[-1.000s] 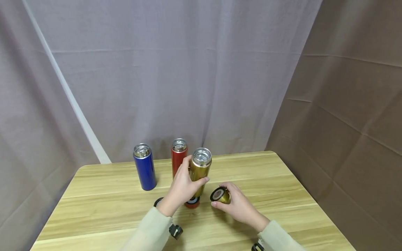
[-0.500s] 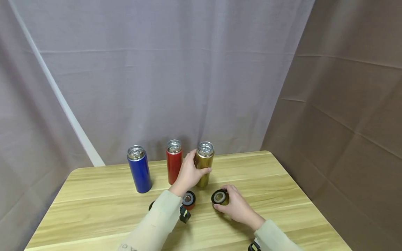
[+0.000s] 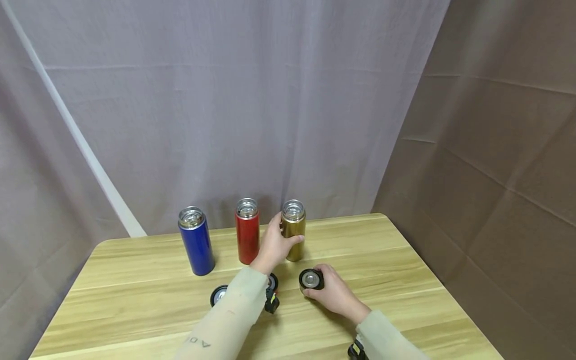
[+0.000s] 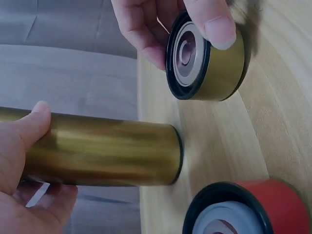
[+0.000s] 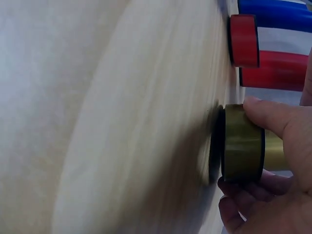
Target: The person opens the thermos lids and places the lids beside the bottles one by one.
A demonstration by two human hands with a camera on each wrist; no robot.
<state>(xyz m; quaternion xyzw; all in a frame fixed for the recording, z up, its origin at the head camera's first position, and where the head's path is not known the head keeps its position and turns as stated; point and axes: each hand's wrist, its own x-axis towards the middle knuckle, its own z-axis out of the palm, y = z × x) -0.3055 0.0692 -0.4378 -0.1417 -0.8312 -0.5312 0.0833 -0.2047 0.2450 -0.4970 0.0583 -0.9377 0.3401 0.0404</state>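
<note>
My left hand (image 3: pixel 275 245) grips an uncapped gold thermos bottle (image 3: pixel 293 229), thumb on its near side. The bottle stands upright at the back of the table, right of the uncapped red bottle (image 3: pixel 247 237) and blue bottle (image 3: pixel 197 247). Nearer the front, my right hand (image 3: pixel 338 296) holds the gold bottle's lid (image 3: pixel 310 279) between thumb and fingers, its hollow underside facing up. In the right wrist view, the gold lid (image 5: pixel 243 144) is right at the tabletop, over its own shadow. A red lid (image 4: pixel 282 204) lies underside up near the gold bottle's foot.
Another dark-rimmed lid (image 3: pixel 218 293) lies underside up in front of the blue bottle, partly behind the left sleeve (image 3: pixel 234 320). The wooden table (image 3: pixel 135 285) ends at a grey curtain (image 3: pixel 225 125) behind, with a brown one (image 3: pixel 504 175) at the right.
My left hand has carried the gold bottle back and set it upright beside the red one. The gold lid in my right hand has turned from tilted to underside up.
</note>
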